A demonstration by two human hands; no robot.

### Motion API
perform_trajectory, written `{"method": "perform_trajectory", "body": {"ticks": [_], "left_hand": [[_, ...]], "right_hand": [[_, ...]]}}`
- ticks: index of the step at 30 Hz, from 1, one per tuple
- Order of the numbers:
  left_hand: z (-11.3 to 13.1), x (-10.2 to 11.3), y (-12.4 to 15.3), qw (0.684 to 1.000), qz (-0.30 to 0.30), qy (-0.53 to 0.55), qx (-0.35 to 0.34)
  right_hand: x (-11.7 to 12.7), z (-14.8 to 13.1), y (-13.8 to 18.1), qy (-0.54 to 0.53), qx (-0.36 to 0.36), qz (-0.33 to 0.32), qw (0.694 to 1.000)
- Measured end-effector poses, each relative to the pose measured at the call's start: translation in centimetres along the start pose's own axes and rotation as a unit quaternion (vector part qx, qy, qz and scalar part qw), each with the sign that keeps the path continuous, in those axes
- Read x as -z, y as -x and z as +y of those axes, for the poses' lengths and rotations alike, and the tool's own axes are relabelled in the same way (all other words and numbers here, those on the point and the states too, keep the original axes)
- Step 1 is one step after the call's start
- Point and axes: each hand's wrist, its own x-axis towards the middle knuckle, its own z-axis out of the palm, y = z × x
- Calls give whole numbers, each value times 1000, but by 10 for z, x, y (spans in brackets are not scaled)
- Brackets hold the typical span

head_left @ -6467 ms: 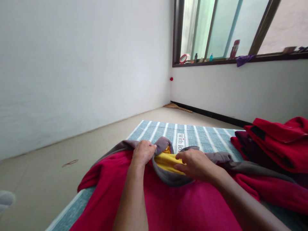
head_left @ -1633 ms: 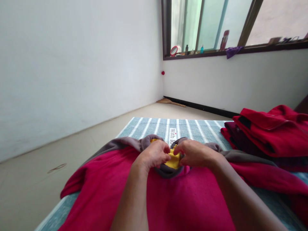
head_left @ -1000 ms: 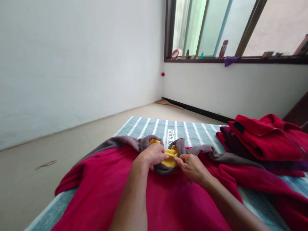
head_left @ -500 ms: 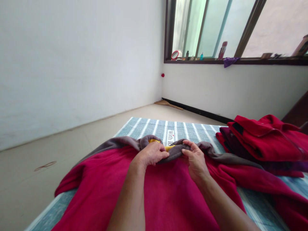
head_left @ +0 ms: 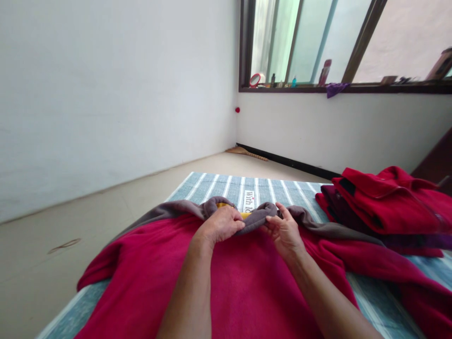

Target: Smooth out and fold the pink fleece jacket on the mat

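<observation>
A magenta-red fleece top point(head_left: 240, 282) with grey shoulders lies spread out, its sleeves reaching to both sides. Its grey collar point(head_left: 259, 219) is at the far end, and a bit of yellow lining point(head_left: 245, 215) shows inside. My left hand point(head_left: 221, 223) is closed on the left part of the collar, knuckles up, hiding the fabric beneath. At the collar's right end, my right hand point(head_left: 286, 230) has its thumb and fingers around the edge, index finger raised behind it. Some of its fingertips are tucked out of sight.
Under the top is a blue-and-white striped cover point(head_left: 208, 186) with printed lettering. A stack of folded red and purple clothes point(head_left: 388, 202) sits to the right. Beyond lie the floor point(head_left: 42, 263), white walls and a window sill point(head_left: 300, 88) bearing small bottles and a mirror.
My right hand has shifted its grip at the collar's right end, fingers moving lower and under the fold. The collar there now looks rounder. My left hand stays in place.
</observation>
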Motion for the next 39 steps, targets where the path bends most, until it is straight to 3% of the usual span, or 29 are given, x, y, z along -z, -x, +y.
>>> {"method": "perform_trajectory", "body": {"ticks": [8,14,20,24,30,35,39], "left_hand": [[1,-3,-2,999,14,-28,14],[4,-5,-3,999,20,-44,-7],[6,-3,-1,998,14,-66,-8],[6,-4,-1,998,-2,-59,-8],[7,-3,-1,998,13,-57,-6],[5,-3,-2,997,28,-78,-2],[3,-4,-4,997,26,-74,-13]], "right_hand": [[-12,-11,-6,6,-46,40,998],[-10,-5,-7,13,-33,25,999],[-9,2,-3,108,-132,20,985],[-14,1,-8,120,-111,34,986],[-14,10,-6,52,-121,21,991],[-19,22,6,112,-152,-8,982],[-25,27,9,55,-116,-2,992]]}}
